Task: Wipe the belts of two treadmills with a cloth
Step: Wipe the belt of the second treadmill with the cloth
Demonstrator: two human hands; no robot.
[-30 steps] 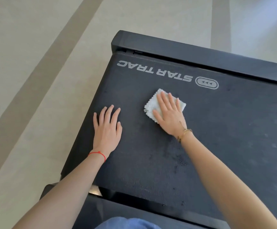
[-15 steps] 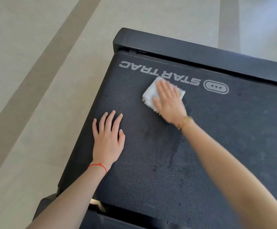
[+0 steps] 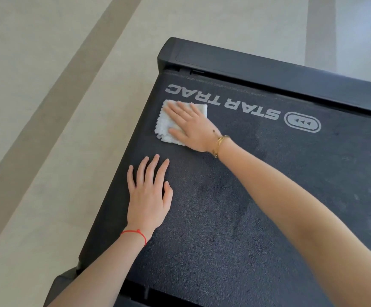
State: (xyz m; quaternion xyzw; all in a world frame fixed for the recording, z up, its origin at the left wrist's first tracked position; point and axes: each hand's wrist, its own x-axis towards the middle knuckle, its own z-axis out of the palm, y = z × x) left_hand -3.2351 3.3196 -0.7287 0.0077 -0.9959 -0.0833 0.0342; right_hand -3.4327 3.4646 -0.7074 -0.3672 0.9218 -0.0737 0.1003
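Observation:
A black treadmill belt (image 3: 257, 196) with grey "STAR TRAC" lettering fills the right and middle of the head view. A folded white cloth (image 3: 165, 127) lies near the belt's far left corner, just below the lettering. My right hand (image 3: 191, 125), fingers straight, presses flat on the cloth and covers most of it. My left hand (image 3: 149, 196) rests flat on the belt near its left edge, closer to me, fingers spread and holding nothing. Faint smudges show on the belt at the right.
The treadmill's black end cover (image 3: 268, 65) runs across the far side of the belt. Pale floor (image 3: 47, 107) with a darker diagonal stripe lies to the left. A black frame piece (image 3: 64, 284) sits at the near left corner.
My right hand has slid the cloth away from me and to the left, from the belt's middle to its far left corner. My left hand has stayed flat on the belt.

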